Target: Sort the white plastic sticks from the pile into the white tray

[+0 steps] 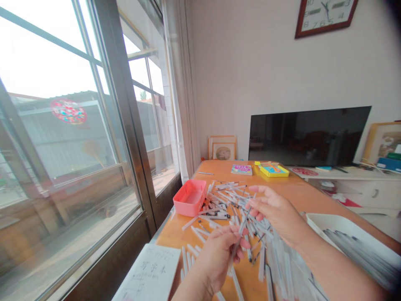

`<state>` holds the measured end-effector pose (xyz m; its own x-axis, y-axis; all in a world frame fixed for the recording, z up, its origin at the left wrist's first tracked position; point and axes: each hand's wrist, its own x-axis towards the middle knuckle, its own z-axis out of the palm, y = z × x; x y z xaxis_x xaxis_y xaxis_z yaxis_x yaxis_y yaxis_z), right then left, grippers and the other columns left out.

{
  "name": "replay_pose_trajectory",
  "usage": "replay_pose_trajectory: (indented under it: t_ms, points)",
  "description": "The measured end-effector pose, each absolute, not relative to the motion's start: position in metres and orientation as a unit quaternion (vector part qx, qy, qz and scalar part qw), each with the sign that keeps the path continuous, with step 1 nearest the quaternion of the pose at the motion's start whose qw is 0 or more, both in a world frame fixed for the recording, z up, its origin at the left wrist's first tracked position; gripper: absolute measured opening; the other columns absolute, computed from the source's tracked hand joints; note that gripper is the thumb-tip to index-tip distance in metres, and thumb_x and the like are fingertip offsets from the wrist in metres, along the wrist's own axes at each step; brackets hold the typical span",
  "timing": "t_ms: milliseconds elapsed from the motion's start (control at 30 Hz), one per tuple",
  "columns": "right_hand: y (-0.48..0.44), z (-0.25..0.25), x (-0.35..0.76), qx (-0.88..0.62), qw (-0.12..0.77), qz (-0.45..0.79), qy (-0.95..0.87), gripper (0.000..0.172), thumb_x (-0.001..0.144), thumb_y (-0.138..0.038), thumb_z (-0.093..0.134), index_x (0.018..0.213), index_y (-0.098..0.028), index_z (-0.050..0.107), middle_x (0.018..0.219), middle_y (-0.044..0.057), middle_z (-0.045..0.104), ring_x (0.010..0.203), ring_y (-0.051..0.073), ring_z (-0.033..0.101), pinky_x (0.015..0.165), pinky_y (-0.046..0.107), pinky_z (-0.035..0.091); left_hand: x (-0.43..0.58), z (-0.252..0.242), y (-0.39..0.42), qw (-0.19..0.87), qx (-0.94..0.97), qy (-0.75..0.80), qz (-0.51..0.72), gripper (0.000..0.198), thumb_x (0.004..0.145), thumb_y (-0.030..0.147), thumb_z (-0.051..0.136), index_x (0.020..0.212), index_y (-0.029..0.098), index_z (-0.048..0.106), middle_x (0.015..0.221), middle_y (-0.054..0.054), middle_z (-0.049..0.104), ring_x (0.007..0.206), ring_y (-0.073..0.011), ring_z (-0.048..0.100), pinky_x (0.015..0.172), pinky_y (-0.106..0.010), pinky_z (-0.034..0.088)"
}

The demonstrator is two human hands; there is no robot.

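My left hand [219, 253] is closed around the lower part of a slim clear pen [243, 224] with a dark core, held tilted above the table. At its upper end, the fingers of my right hand [275, 209] pinch the thin tip; whether that is a separate refill I cannot make out. Beneath both hands lies a loose spread of white and clear pen parts [225, 194], some with black ends. A coral-red plastic box [189, 198] stands to the left of the spread. Beside my right forearm is a white tray [316, 218] with a bundle of dark refills [360, 246].
A writing notebook [152, 271] lies at the table's near left edge. Farther back on the orange-brown table [216, 167] are a single pen [206, 173], a colourful booklet [241, 169] and a yellow box [274, 170]. Windows line the left; a television [308, 138] stands behind.
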<state>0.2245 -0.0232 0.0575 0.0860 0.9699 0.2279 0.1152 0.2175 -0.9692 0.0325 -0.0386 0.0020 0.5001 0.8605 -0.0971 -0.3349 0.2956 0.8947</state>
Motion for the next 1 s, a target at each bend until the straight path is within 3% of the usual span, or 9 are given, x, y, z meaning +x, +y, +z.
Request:
replay_pose_trajectory:
  t_ms: [167,300,467,800,1000]
  points:
    - [-0.018,0.041,0.217,-0.510,0.494,0.404,-0.577,0.044,0.083,-0.051,0.067,0.110,-0.018,0.060,0.084,0.005,0.072,0.066,0.016,0.063,0.057,0.026,0.045,0.034,-0.002,-0.036,0.770,0.413,0.286,0.393,0.020,0.078,0.023,0.061,0.094,0.012,0.065,0.073,-0.006,0.065,0.057,-0.0107,0.049,0.055,-0.025,0.026]
    - [-0.016,0.032,0.212,-0.508,0.430,0.405,-0.627,0.034,0.089,-0.049,0.058,0.098,-0.017,0.066,0.082,0.004,0.073,0.071,0.017,0.064,0.057,0.025,0.043,0.034,-0.002,-0.034,0.781,0.392,0.284,0.395,0.019,0.077,0.024,0.066,0.092,0.013,0.064,0.076,-0.006,0.066,0.058,-0.0102,0.050,0.055,-0.024,0.028]
    - [-0.013,0.029,0.213,-0.513,0.365,0.377,-0.679,0.039,0.092,-0.048,0.052,0.086,-0.016,0.073,0.078,0.003,0.072,0.065,0.014,0.056,0.058,0.026,0.040,0.034,-0.001,-0.034,0.784,0.375,0.288,0.402,0.019,0.077,0.024,0.068,0.093,0.013,0.064,0.079,-0.007,0.066,0.059,-0.0096,0.052,0.056,-0.022,0.030]
    - [-0.019,0.032,0.218,-0.488,0.323,0.369,-0.722,0.033,0.090,-0.034,0.049,0.091,-0.018,0.078,0.098,0.003,0.077,0.088,0.022,0.066,0.068,0.028,0.047,0.033,-0.007,-0.029,0.771,0.376,0.311,0.410,0.025,0.076,0.022,0.067,0.098,0.012,0.064,0.080,-0.007,0.066,0.057,-0.0088,0.052,0.053,-0.021,0.030]
    - [-0.012,0.033,0.231,-0.543,0.357,0.364,-0.668,0.042,0.085,-0.036,0.055,0.121,-0.019,0.072,0.108,0.006,0.076,0.091,0.023,0.068,0.068,0.028,0.049,0.032,-0.005,-0.028,0.759,0.360,0.344,0.419,0.028,0.074,0.023,0.067,0.099,0.012,0.065,0.081,-0.008,0.067,0.056,-0.0091,0.052,0.052,-0.021,0.030]
